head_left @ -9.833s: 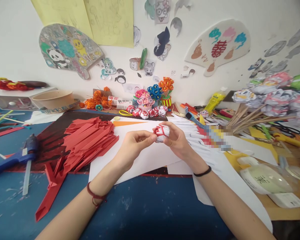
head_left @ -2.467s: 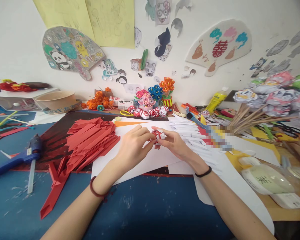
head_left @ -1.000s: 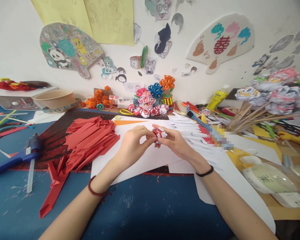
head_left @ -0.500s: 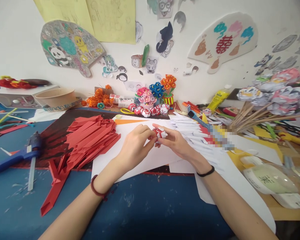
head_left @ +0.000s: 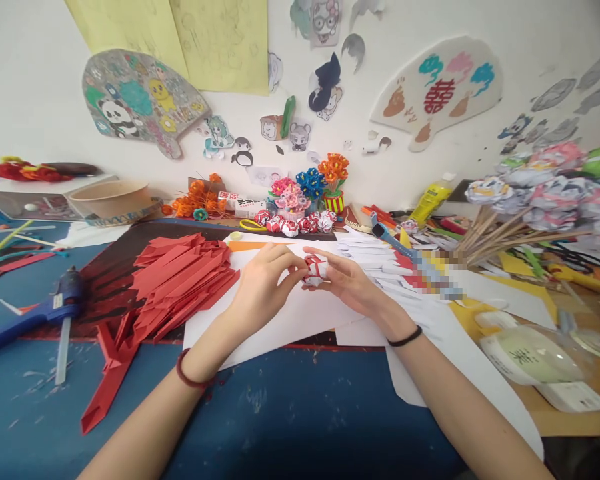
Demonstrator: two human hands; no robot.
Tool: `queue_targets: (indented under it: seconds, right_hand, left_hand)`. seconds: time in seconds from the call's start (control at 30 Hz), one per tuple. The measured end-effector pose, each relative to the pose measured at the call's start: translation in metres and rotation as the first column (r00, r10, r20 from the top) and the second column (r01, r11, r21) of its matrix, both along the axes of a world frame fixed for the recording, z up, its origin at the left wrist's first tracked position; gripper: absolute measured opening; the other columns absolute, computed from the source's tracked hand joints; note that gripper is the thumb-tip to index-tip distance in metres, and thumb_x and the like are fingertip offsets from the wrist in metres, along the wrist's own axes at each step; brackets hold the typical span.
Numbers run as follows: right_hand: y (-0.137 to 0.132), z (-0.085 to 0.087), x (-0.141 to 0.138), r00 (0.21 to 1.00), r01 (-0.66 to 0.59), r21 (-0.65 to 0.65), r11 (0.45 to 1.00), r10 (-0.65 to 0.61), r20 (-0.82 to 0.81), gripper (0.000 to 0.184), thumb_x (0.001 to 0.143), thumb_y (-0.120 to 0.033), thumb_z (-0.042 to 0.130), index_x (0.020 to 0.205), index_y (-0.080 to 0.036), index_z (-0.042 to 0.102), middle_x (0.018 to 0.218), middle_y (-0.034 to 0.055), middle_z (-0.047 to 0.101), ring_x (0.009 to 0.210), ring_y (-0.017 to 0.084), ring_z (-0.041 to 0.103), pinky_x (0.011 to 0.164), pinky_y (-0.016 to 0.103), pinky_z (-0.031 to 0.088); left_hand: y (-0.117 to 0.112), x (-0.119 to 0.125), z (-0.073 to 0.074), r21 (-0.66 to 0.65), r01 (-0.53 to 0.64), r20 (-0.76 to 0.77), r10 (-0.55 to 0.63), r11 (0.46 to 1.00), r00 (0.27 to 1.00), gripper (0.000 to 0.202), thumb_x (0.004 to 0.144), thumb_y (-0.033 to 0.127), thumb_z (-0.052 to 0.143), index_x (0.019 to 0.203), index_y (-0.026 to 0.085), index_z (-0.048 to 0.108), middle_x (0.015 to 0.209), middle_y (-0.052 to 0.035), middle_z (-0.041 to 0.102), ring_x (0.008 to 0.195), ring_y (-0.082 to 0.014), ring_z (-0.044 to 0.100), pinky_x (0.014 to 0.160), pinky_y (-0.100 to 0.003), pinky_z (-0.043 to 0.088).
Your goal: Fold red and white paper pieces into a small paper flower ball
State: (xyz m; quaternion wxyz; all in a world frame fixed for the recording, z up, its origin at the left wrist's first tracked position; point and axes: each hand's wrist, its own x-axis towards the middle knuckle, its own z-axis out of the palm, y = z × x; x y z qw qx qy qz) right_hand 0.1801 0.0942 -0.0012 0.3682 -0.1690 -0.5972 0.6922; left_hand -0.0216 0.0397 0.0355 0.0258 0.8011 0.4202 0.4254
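A small red-and-white folded paper ball [head_left: 315, 269] is held up over the white paper sheets [head_left: 280, 333]. Wrapped around its right side are the thumb and fingers of my right hand [head_left: 353, 283]. The thumb and fingertips of my left hand [head_left: 266, 283] pinch at its left edge, partly hiding it. To the left lies a heap of folded red paper strips [head_left: 180, 280], with one joined red piece [head_left: 107, 373] in front. Folded white paper strips [head_left: 367, 257] lie behind my right hand. Similar red-and-white paper balls [head_left: 307, 223] sit in a row at the back.
On the left rests a blue glue gun [head_left: 70, 297] with a glue stick. A beige bowl [head_left: 115, 200] stands behind it. At the right are a yellow bottle [head_left: 433, 200], paper flowers on sticks [head_left: 545, 187], a blue watch [head_left: 393, 240] and a clear container [head_left: 530, 353].
The paper ball has turned in my fingers and shows more of its red-and-white side. Both hands stay close together around it. The view has shifted slightly.
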Motion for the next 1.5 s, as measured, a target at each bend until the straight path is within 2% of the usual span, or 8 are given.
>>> queue_targets:
  seconds: [0.13, 0.27, 0.4, 0.73, 0.9, 1.07, 1.23, 1.5]
  right_hand:
    - [0.000, 0.001, 0.000, 0.988, 0.143, 0.069, 0.987, -0.147, 0.046, 0.059, 0.083, -0.040, 0.075, 0.137, -0.030, 0.054, 0.131, 0.0069, 0.061, 0.114, 0.023, 0.061, 0.102, 0.043, 0.047]
    - [0.000, 0.001, -0.001, 0.982, 0.160, 0.113, 0.981, -0.171, 0.086, 0.063, 0.080, -0.042, 0.076, 0.138, -0.033, 0.052, 0.144, 0.0059, 0.051, 0.127, 0.026, 0.053, 0.102, 0.043, 0.048]
    - [-0.002, 0.003, -0.002, 0.970, 0.175, 0.160, 0.971, -0.198, 0.138, 0.064, 0.079, -0.045, 0.076, 0.138, -0.034, 0.052, 0.149, 0.0052, 0.046, 0.130, 0.027, 0.050, 0.104, 0.044, 0.047]
    - [-0.003, 0.002, -0.005, 0.959, 0.231, 0.206, 0.951, -0.258, 0.120, 0.061, 0.078, -0.038, 0.079, 0.134, -0.032, 0.055, 0.147, 0.0044, 0.048, 0.127, 0.025, 0.053, 0.107, 0.041, 0.044]
    - [-0.003, -0.001, -0.006, 0.955, 0.246, 0.196, 0.949, -0.272, 0.118, 0.062, 0.077, -0.040, 0.079, 0.133, -0.031, 0.056, 0.140, 0.0072, 0.054, 0.122, 0.027, 0.057, 0.099, 0.041, 0.051]
    - [-0.004, -0.002, -0.008, 0.935, 0.325, 0.270, 0.906, -0.351, 0.052, 0.051, 0.077, -0.037, 0.080, 0.124, -0.030, 0.062, 0.135, 0.0069, 0.052, 0.120, 0.025, 0.058, 0.102, 0.041, 0.050]
    - [-0.005, -0.003, -0.010, 0.909, 0.379, 0.349, 0.857, -0.416, 0.036, 0.050, 0.076, -0.040, 0.080, 0.122, -0.031, 0.062, 0.132, 0.0072, 0.050, 0.121, 0.025, 0.055, 0.101, 0.040, 0.051]
    - [-0.003, -0.010, -0.011, 0.893, 0.411, 0.328, 0.851, -0.447, 0.042, 0.049, 0.077, -0.037, 0.079, 0.121, -0.029, 0.060, 0.131, 0.0077, 0.054, 0.117, 0.024, 0.058, 0.099, 0.041, 0.053]
  left_hand:
    - [-0.003, 0.002, 0.007, 0.065, -0.072, 0.024, 0.071, 0.995, 0.997, 0.009, 0.092, 0.018, 0.058, 0.086, 0.020, 0.064, 0.086, -0.0020, 0.067, 0.079, -0.0165, 0.056, 0.077, -0.033, 0.043]
    - [-0.006, 0.005, 0.007, 0.030, 0.006, 0.019, -0.007, 1.000, 1.000, 0.009, 0.093, 0.020, 0.057, 0.089, 0.021, 0.066, 0.087, -0.0021, 0.068, 0.081, -0.0165, 0.057, 0.079, -0.033, 0.045]
    - [-0.004, 0.006, 0.004, 0.013, 0.006, 0.008, -0.007, 1.000, 1.000, 0.010, 0.093, 0.021, 0.057, 0.091, 0.021, 0.067, 0.087, -0.0029, 0.069, 0.081, -0.0171, 0.057, 0.078, -0.033, 0.045]
    - [-0.002, 0.004, -0.001, -0.027, -0.052, -0.034, 0.051, 0.998, 0.998, 0.006, 0.091, 0.023, 0.063, 0.087, 0.020, 0.065, 0.082, -0.0008, 0.066, 0.078, -0.0163, 0.052, 0.072, -0.030, 0.042]
    - [-0.004, 0.007, -0.005, 0.087, -0.153, -0.157, 0.165, 0.984, 0.974, 0.012, 0.095, 0.026, 0.058, 0.086, 0.019, 0.062, 0.084, -0.0017, 0.066, 0.080, -0.0175, 0.051, 0.066, -0.029, 0.039]
    - [-0.005, 0.009, -0.008, 0.167, -0.199, -0.216, 0.233, 0.966, 0.948, 0.014, 0.097, 0.027, 0.055, 0.087, 0.018, 0.061, 0.085, -0.0031, 0.066, 0.081, -0.0181, 0.052, 0.063, -0.029, 0.039]
    - [-0.002, 0.010, -0.013, 0.101, -0.202, -0.247, 0.222, 0.974, 0.943, 0.015, 0.098, 0.026, 0.051, 0.090, 0.017, 0.060, 0.090, -0.0047, 0.065, 0.084, -0.0187, 0.053, 0.062, -0.029, 0.040]
    - [0.000, 0.009, -0.013, 0.098, -0.189, -0.219, 0.207, 0.977, 0.954, 0.014, 0.098, 0.025, 0.051, 0.095, 0.017, 0.062, 0.089, -0.0047, 0.065, 0.085, -0.0191, 0.054, 0.068, -0.030, 0.043]
